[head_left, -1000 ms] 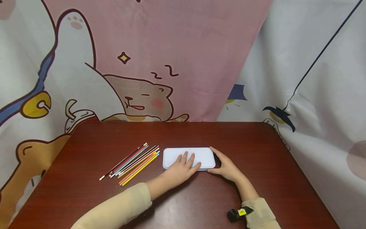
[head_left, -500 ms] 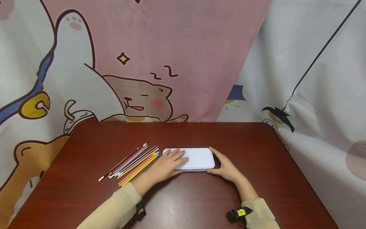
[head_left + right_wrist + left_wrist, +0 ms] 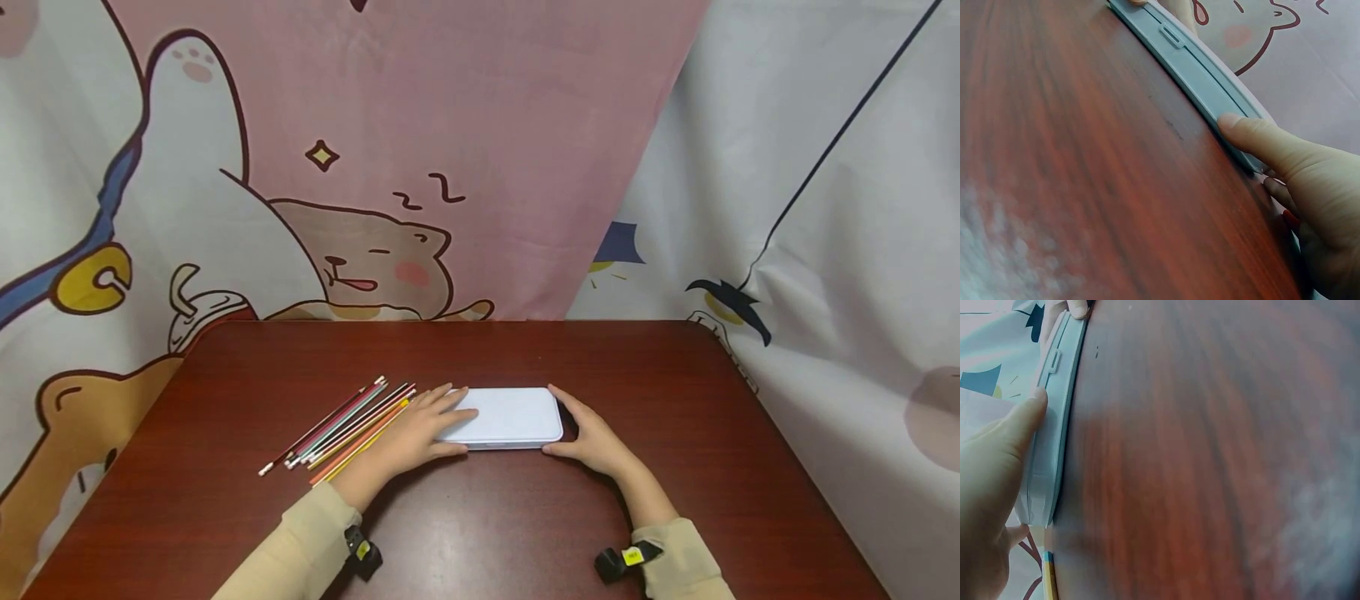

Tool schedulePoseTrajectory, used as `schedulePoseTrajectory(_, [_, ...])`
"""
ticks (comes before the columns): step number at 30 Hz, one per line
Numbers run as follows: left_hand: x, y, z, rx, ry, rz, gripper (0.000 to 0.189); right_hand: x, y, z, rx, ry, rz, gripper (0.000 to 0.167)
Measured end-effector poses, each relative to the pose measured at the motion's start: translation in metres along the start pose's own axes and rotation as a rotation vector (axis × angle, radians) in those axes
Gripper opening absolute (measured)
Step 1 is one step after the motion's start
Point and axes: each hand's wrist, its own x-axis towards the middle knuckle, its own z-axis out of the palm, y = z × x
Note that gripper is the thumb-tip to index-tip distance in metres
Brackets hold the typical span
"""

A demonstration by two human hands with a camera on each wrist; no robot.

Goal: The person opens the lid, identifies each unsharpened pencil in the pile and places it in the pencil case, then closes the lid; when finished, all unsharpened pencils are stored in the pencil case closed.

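A white, flat, rounded pencil case [image 3: 513, 415] lies on the table with its lid down. Its grey front side and small catch [image 3: 1172, 36] show in the right wrist view. My left hand [image 3: 416, 429] holds the case's left end, its thumb at the front edge and its other fingers spread over the lid and end. At the opposite end, my right hand [image 3: 596, 437] grips the case between a thumb at the front corner and a forefinger at the back corner. Several coloured pencils [image 3: 350, 427] lie slanted in a loose row left of the case, partly covered by my left hand.
The dark red-brown wooden table [image 3: 637, 358] has its far edge against a printed cartoon curtain [image 3: 525, 167]. In the left wrist view, a yellow pencil [image 3: 1050, 578] with a blue end lies near the case's left end.
My left hand has slid leftward over the lid from the case's middle to its left end, now overlapping some pencils. The right hand and the case have stayed in place.
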Motion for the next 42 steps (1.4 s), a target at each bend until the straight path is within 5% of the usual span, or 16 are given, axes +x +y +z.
schedulePoseTrajectory(15, [0.002,-0.001,-0.002,-0.041,0.043,0.056,0.051,0.001,-0.002,0.0,-0.006,0.019,-0.048,0.099])
schedulePoseTrajectory(26, [0.007,-0.006,-0.011,-0.162,0.004,-0.022,0.049,0.002,0.0,0.002,0.009,0.032,-0.058,0.102])
schedulePoseTrajectory(42, [0.02,-0.012,-0.01,-0.48,0.247,-0.161,0.034,0.001,-0.001,0.002,0.031,0.046,-0.066,0.106])
